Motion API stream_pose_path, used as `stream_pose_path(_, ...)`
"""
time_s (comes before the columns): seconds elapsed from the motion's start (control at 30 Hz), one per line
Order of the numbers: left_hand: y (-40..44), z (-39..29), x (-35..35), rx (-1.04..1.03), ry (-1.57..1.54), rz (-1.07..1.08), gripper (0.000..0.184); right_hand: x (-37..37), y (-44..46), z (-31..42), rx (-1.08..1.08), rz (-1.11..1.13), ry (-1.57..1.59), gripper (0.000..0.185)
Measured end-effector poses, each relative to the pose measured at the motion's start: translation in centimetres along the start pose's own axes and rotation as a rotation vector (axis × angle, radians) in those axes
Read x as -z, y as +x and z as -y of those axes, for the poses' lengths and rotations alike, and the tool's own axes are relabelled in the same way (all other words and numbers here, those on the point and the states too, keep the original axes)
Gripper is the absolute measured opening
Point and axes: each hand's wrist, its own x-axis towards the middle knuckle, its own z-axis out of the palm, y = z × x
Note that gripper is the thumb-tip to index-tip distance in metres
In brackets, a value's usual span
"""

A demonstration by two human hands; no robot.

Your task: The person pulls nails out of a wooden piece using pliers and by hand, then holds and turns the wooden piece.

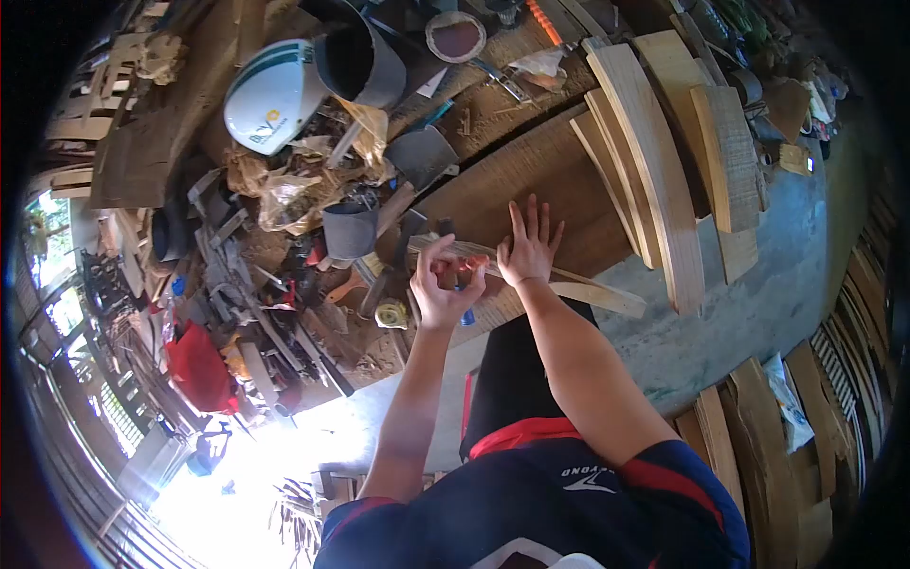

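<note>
Forearms extended fwd: L hand, fingers curled to thumb, pinched a small red-orange item over the tabletop; R hand, palm down alongside, fingers spread w/ nothing visibly held, contact below unclear. Beyond, curved boards lay R, white helmet far L.

The tape measure lies left of the left hand, the boards right of the right hand.

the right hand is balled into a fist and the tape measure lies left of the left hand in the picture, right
Not a fist: the head view shows the right hand open and spread. The tape measure does lie left of the left hand.
</note>
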Motion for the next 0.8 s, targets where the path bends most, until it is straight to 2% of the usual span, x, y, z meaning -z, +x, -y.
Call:
stream_pose_path(0.03, 0.0, -0.1, -0.6, -0.018, 0.094, -0.051, 0.054, 0.0, 0.0, -0.1, -0.004, 0.009, -0.017, 0.067)
stream_pose_path(0.07, -0.1, 0.2, -1.8, -0.057, 0.056, -0.168, 0.056, 0.0, 0.0, 0.0, -0.002, 0.006, -0.009, 0.068)
stream_pose_path(0.1, 0.0, 0.2, -2.5, -0.042, 0.05, -0.17, 0.056, -0.1, 0.0, 0.0, 0.003, 0.002, 0.002, 0.068)
stream_pose_path(0.17, 0.6, -0.7, -3.2, 0.1, 0.093, -0.318, 0.058, -0.4, 0.0, -0.1, 0.006, 0.012, -0.008, 0.068)
stream_pose_path(0.2, 1.2, -1.5, -3.4, 0.133, 0.223, -0.364, 0.057, -0.4, 0.0, -0.1, 0.005, 0.007, -0.009, 0.068)
stream_pose_path(0.23, 1.6, -1.4, -3.6, 0.141, 0.222, -0.363, 0.057, -0.4, 0.0, -0.1, 0.002, 0.0, -0.009, 0.068)
stream_pose_path(0.3, 2.2, -0.9, -3.7, -0.07, 0.604, -0.363, 0.055, -0.5, -0.2, -0.2, 0.008, -0.001, -0.01, 0.068)
stream_pose_path(0.37, 2.2, 0.2, -3.9, -0.043, 0.509, -0.421, 0.048, -0.6, 0.0, -0.2, 0.021, -0.013, -0.006, 0.068)
stream_pose_path(0.43, 1.6, 2.3, -4.3, 0.236, 0.031, -0.59, 0.046, -0.8, 0.0, -0.2, 0.013, -0.03, -0.011, 0.068)
stream_pose_path(0.47, 1.6, 3.4, -4.6, 0.178, 0.013, -0.635, 0.037, -0.8, 0.0, -0.2, 0.014, -0.027, -0.012, 0.068)
stream_pose_path(0.5, 1.7, 3.0, -4.3, 0.183, 0.015, -0.636, 0.037, -0.7, 0.0, -0.2, 0.017, -0.025, -0.015, 0.069)
stream_pose_path(0.57, 2.8, 1.1, -2.9, 0.549, -0.634, -0.509, 0.029, -0.7, 0.0, -0.3, 0.02, -0.02, -0.021, 0.069)
stream_pose_path(0.63, 3.5, 1.9, -2.0, 0.51, -0.723, -0.483, 0.024, -0.7, 0.0, -0.3, 0.025, -0.027, -0.025, 0.069)
stream_pose_path(0.7, 3.2, 6.3, -0.8, 0.566, -1.033, -0.357, 0.022, -0.5, 0.0, -0.3, 0.028, -0.024, -0.022, 0.068)
stream_pose_path(0.8, 3.7, 7.0, -0.3, 0.603, -1.065, -0.439, 0.018, -0.7, 0.0, -0.3, 0.029, -0.027, -0.023, 0.067)
